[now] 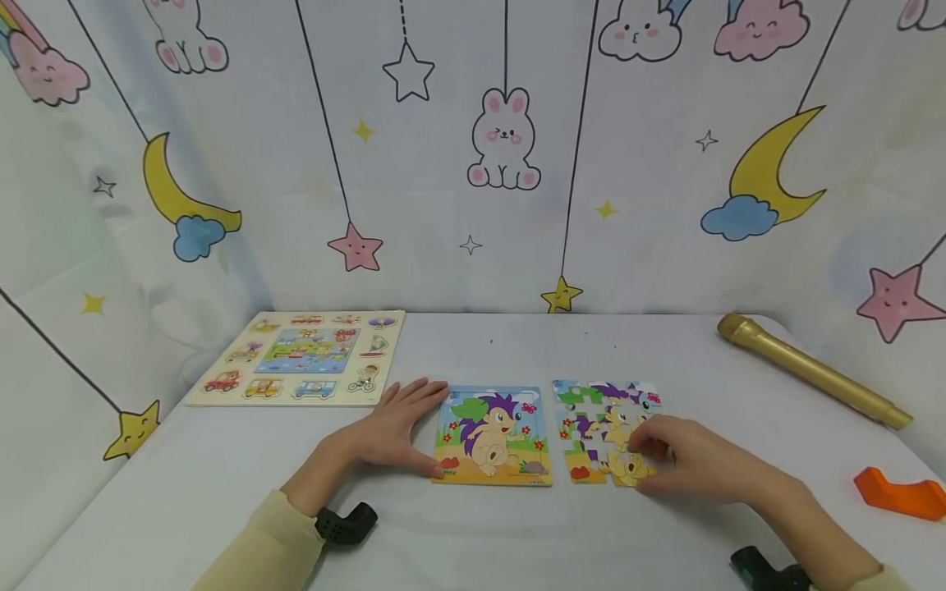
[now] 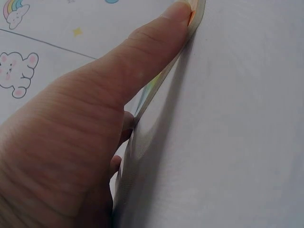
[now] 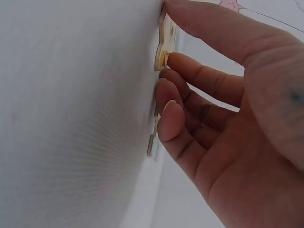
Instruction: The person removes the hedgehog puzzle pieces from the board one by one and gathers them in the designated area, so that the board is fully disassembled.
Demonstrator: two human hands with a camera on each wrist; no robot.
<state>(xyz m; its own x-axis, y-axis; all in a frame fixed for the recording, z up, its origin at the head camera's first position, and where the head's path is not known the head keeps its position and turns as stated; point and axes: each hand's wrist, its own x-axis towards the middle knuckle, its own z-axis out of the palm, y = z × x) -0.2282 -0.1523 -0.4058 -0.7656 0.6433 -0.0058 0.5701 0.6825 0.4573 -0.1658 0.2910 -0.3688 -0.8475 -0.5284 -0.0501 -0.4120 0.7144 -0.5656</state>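
Note:
A square hedgehog picture board (image 1: pixel 491 439) lies flat in front of me. My left hand (image 1: pixel 392 428) rests along its left side, fingers fairly straight, fingertips near the top corner and thumb on the bottom corner. In the left wrist view the thumb (image 2: pixel 156 45) touches the board's edge. To the right lies a partly joined hedgehog jigsaw (image 1: pixel 580 474) with gaps between pieces. At its lower right, my right hand (image 1: pixel 698 460) pinches a yellow puzzle piece (image 1: pixel 626 469) between thumb and index finger. In the right wrist view the other fingers are curled beside the piece's edge (image 3: pixel 164 45).
A vehicle picture puzzle board (image 1: pixel 296 386) lies at the back left. A gold microphone-shaped stick (image 1: pixel 813 369) is at the far right, with an orange angled block (image 1: pixel 897 495) nearer me. A printed cloth (image 1: pixel 443 164) hangs behind the white table (image 1: pixel 473 542).

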